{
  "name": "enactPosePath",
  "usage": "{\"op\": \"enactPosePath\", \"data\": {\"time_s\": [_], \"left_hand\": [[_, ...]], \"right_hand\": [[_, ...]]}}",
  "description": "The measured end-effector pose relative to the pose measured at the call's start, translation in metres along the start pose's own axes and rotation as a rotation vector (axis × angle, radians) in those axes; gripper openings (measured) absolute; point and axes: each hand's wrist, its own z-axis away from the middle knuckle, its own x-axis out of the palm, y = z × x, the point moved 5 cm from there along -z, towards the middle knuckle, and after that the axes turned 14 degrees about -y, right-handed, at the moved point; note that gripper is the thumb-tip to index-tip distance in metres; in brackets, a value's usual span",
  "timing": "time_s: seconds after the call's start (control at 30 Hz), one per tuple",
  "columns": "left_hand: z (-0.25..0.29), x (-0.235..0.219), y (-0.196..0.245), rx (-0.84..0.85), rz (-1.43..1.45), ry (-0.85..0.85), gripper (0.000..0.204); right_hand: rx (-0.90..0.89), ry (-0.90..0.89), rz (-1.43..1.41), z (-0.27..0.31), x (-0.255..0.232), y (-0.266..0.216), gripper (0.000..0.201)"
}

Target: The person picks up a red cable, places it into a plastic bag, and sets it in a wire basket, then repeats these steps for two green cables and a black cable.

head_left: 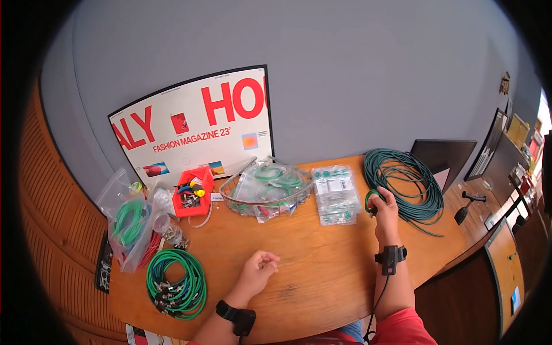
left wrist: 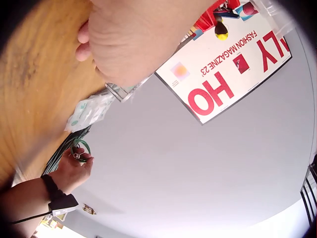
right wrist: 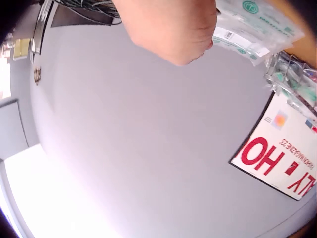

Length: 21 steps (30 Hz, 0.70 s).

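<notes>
My right hand [head_left: 387, 217] grips a small loop of green cable [head_left: 367, 199], raised near the right end of the table. In the left wrist view a metal connector shows on that green cable [left wrist: 86, 144], between the fingertips. Behind it lies a big coil of dark green cable [head_left: 407, 178]. Loosely curled and holding nothing, my left hand [head_left: 259, 273] is over the front middle of the table. A bundle of green cables with metal connectors [head_left: 198, 286] lies to its left. In the right wrist view the back of the hand hides the cable.
Clear packets [head_left: 334, 198] lie beside a wire basket [head_left: 230, 198] of bagged cables. Further left are a red bin [head_left: 204, 207] with tools and small metal parts, and a plastic bag of green cable [head_left: 129, 221]. A printed board [head_left: 192, 138] leans on the wall; a dark monitor [head_left: 454, 152] stands right.
</notes>
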Motion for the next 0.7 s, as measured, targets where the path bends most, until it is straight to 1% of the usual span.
{"op": "enactPosePath", "data": {"time_s": [0.03, 0.07, 0.13, 0.17, 0.2, 0.23, 0.3, 0.33, 0.37, 0.43, 0.47, 0.5, 0.57, 0.7], "left_hand": [[0.000, 0.000, -0.001, -0.005, -0.013, 0.005, 0.016], [0.000, -0.001, -0.002, -0.009, -0.027, 0.009, 0.015], [0.000, -0.001, -0.004, -0.032, -0.024, 0.010, 0.015], [0.000, -0.002, -0.005, -0.059, -0.020, 0.028, 0.015], [0.000, 0.000, -0.003, -0.058, -0.021, 0.017, 0.015], [0.001, 0.001, -0.001, -0.062, -0.013, 0.027, 0.015], [0.000, 0.001, -0.002, -0.062, -0.002, 0.036, 0.014], [0.000, 0.001, -0.003, -0.051, 0.004, 0.038, 0.014], [0.000, 0.001, -0.004, -0.040, 0.010, 0.042, 0.014], [-0.001, -0.001, -0.008, -0.029, 0.014, 0.041, 0.013], [-0.002, -0.001, -0.009, -0.023, 0.014, 0.038, 0.012], [-0.002, -0.001, -0.009, -0.019, 0.020, 0.041, 0.012], [-0.002, -0.001, -0.009, -0.025, 0.001, 0.037, 0.012], [-0.002, -0.001, -0.008, -0.036, -0.016, 0.036, 0.012]], "right_hand": [[-0.027, 0.025, -0.068, -0.005, -0.009, 0.005, 0.034], [-0.035, 0.036, -0.065, -0.009, -0.017, 0.011, 0.034], [-0.060, -0.017, 0.098, -0.017, -0.029, 0.024, 0.022], [0.003, -0.021, 0.205, -0.020, -0.033, 0.037, 0.015], [-0.071, 0.038, 0.635, -0.016, -0.032, 0.036, 0.019], [-0.141, 0.096, 1.066, -0.010, -0.020, 0.029, 0.023], [0.018, 0.068, 1.228, 0.001, 0.002, 0.027, 0.033], [0.076, 0.018, 1.234, 0.002, 0.008, 0.027, 0.040], [0.072, 0.019, 1.238, 0.003, 0.013, 0.025, 0.040], [0.115, 0.005, 1.340, 0.003, 0.020, 0.024, 0.046], [0.146, 0.008, 1.340, 0.003, 0.021, 0.025, 0.051], [0.141, 0.005, 1.345, 0.002, 0.023, 0.026, 0.051], [0.148, 0.076, 1.382, 0.000, 0.022, 0.027, 0.052], [0.147, 0.099, 1.402, -0.005, 0.023, 0.030, 0.052]]}}
